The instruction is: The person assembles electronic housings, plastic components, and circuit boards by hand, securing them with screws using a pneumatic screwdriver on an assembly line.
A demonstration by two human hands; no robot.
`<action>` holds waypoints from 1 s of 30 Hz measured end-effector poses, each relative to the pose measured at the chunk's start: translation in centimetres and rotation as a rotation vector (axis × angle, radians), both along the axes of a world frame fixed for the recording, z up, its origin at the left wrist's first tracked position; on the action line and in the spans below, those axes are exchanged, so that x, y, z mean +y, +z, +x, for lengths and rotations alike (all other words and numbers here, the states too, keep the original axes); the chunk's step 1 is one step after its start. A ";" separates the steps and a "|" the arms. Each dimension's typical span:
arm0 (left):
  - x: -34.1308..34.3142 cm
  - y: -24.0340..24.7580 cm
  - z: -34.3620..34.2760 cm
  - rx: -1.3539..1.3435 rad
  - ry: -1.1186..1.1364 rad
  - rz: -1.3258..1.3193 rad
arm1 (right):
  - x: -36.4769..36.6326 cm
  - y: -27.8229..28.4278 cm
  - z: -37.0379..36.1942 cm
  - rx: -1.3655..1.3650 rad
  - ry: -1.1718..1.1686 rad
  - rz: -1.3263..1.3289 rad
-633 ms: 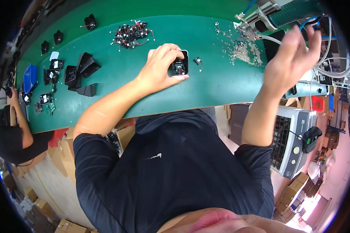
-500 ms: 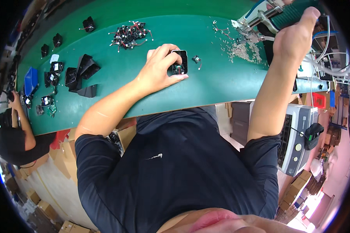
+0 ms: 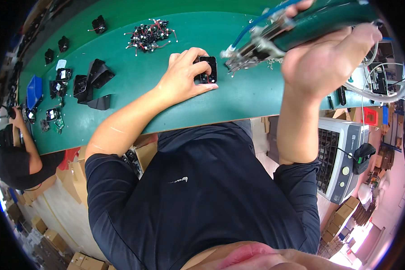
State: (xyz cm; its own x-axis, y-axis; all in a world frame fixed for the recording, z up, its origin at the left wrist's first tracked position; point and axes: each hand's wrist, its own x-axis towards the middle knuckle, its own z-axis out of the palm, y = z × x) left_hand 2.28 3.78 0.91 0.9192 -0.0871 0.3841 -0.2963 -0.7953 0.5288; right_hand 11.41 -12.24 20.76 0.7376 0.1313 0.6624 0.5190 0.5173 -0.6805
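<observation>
My left hand point(image 3: 177, 76) is closed around a small black open-topped plastic housing point(image 3: 213, 67) on the green table, with fingers reaching inside it. A small board with a bit of red wire shows in the bottom of the housing. Gripped in my right hand point(image 3: 317, 67) is a powered screwdriver point(image 3: 321, 27) with a green body, a metal front end and a blue hose. It is blurred by motion and held above the table, tilted so that its tip points left toward the housing, a short gap away. Small loose screws point(image 3: 271, 65) are mostly hidden behind the tool.
A heap of small black parts with red wires point(image 3: 149, 37) lies at the back. Black housings point(image 3: 101, 74), wired assemblies and a blue bin point(image 3: 34, 92) occupy the left side. Another person's arm point(image 3: 24, 135) is at the far left. Clear hoses point(image 3: 382, 96) hang at the right.
My right hand has brought the screwdriver left and nearer, from above the screws toward the housing. My left hand keeps its hold on the housing, fingers slightly shifted.
</observation>
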 end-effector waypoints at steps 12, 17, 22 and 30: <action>-0.1 0.3 0.1 -0.029 -0.004 -0.023 | 0.7 -8.3 1.8 0.182 0.243 0.025; 0.1 0.3 0.0 0.016 -0.014 -0.041 | 0.7 -8.9 1.3 0.284 0.219 0.120; 0.0 0.3 0.0 0.028 -0.012 -0.052 | 0.4 -9.8 1.8 0.230 0.294 0.137; -0.1 0.1 0.5 0.002 -0.011 -0.038 | 0.4 -9.6 1.6 0.253 0.210 -0.027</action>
